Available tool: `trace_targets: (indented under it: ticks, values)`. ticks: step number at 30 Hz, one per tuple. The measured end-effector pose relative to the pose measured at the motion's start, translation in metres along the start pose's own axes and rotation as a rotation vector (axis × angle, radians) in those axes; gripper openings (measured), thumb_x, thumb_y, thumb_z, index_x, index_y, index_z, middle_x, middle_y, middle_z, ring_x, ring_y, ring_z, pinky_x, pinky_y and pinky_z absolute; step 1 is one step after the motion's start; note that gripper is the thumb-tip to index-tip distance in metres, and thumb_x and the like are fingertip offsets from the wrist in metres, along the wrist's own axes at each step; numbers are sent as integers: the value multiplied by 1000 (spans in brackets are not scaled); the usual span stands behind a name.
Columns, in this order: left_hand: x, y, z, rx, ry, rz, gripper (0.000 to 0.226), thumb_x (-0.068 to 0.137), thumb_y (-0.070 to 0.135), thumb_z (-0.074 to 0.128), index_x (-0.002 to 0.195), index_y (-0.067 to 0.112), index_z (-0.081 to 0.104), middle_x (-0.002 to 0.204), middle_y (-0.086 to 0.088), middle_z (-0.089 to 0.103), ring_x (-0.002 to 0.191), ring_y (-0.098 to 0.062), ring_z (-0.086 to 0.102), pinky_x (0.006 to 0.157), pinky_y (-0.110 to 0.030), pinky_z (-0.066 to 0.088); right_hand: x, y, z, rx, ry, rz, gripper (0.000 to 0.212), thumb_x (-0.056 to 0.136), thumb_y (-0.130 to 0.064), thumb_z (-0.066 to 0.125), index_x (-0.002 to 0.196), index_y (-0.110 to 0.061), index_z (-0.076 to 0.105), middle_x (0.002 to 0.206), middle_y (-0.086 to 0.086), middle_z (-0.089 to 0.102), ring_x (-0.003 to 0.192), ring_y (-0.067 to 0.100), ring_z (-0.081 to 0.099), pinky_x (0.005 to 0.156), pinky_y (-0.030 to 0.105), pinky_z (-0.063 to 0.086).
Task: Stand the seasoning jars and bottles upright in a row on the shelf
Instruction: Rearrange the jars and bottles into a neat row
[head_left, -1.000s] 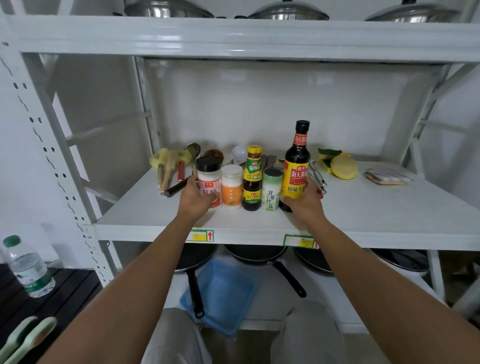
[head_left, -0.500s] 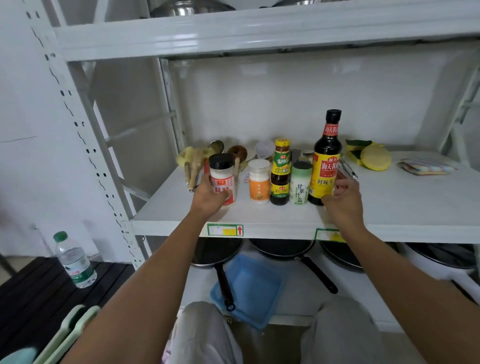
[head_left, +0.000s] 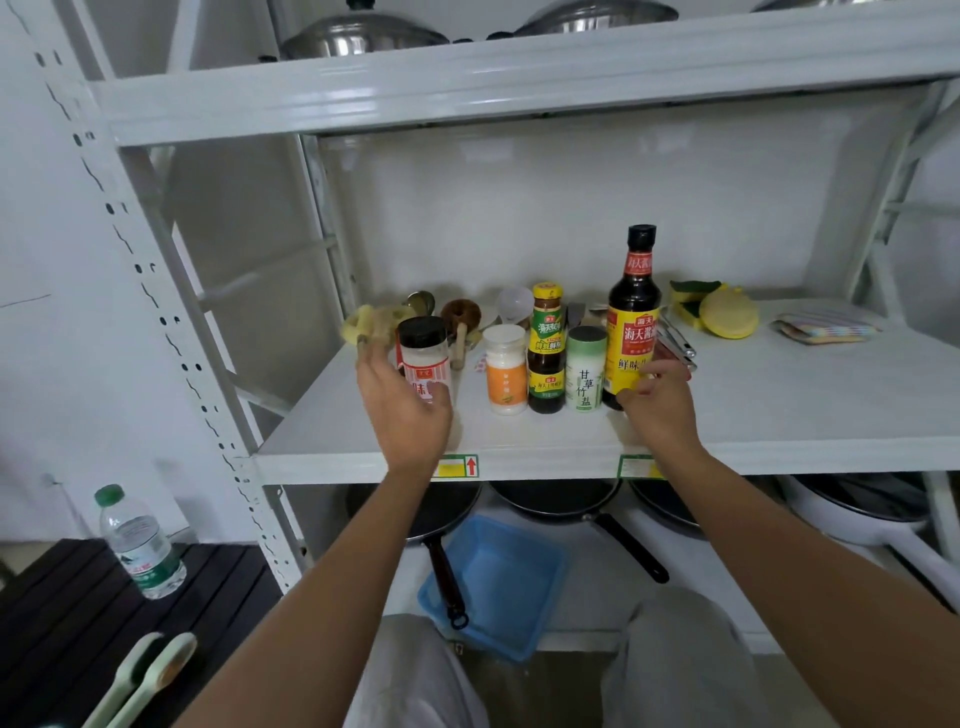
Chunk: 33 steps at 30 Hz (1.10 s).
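Five seasoning containers stand upright in a row on the white shelf (head_left: 779, 410): a black-lidded jar (head_left: 423, 353), a white jar with an orange label (head_left: 505, 369), a small dark sauce bottle (head_left: 546, 348), a pale green salt tube (head_left: 586, 369) and a tall soy sauce bottle (head_left: 634, 306). My left hand (head_left: 402, 415) hovers just in front of the black-lidded jar, fingers spread loosely, thumb over its lower label. My right hand (head_left: 657, 402) sits at the soy bottle's base with fingers loosely curled, covering the bottle's bottom.
Behind the row lie wooden utensils and a brush (head_left: 460, 317), with metal tongs (head_left: 675, 338), yellow sponges (head_left: 727, 314) and a folded cloth (head_left: 826, 330) to the right. Pans (head_left: 561, 501) and a blue tray (head_left: 504, 582) sit below. A water bottle (head_left: 137, 543) stands on the floor at left.
Both hands have loosened from their grips on the black-lidded jar and the soy sauce bottle and drawn slightly back. The view has shifted left and closer.
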<state>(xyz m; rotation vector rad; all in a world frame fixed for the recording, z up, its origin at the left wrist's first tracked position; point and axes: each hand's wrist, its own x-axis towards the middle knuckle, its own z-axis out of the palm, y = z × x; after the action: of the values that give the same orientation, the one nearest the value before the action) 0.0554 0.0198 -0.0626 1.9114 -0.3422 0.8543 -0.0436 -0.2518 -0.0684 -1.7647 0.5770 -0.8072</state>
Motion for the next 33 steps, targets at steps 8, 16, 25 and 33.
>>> trace_targets:
  ticks: [8, 16, 25, 33]
  values:
    - [-29, 44, 51, -87, -373, 53, 61, 91, 10, 67, 145, 10, 39, 143, -8, 46, 132, -25, 48, 111, -42, 47, 17, 7, -7, 37, 81, 109, 66, 81, -11, 79, 132, -19, 37, 140, 13, 43, 118, 28, 54, 102, 42, 49]
    - [-16, 40, 85, -183, -403, -328, 75, 88, 21, 79, 147, 7, 35, 140, -14, 58, 125, -31, 61, 98, -40, 53, 35, 9, -10, -54, -202, 34, 88, 83, -7, 83, 155, -13, 32, 123, -4, 52, 111, 16, 53, 97, 34, 41]
    - [-16, 28, 92, -118, -402, -318, 70, 87, 29, 80, 146, 13, 44, 136, -10, 64, 121, -29, 64, 101, -47, 55, 45, 11, -5, -86, -240, -116, 61, 89, -23, 79, 141, -20, 48, 125, -5, 67, 114, 17, 64, 93, 34, 46]
    - [-16, 26, 95, -80, -404, -299, 77, 86, 24, 84, 148, 12, 41, 142, -12, 60, 127, -30, 61, 102, -40, 50, 45, 13, -28, -237, -210, -145, 62, 95, -20, 71, 148, -17, 40, 136, 7, 59, 124, 28, 57, 96, 34, 39]
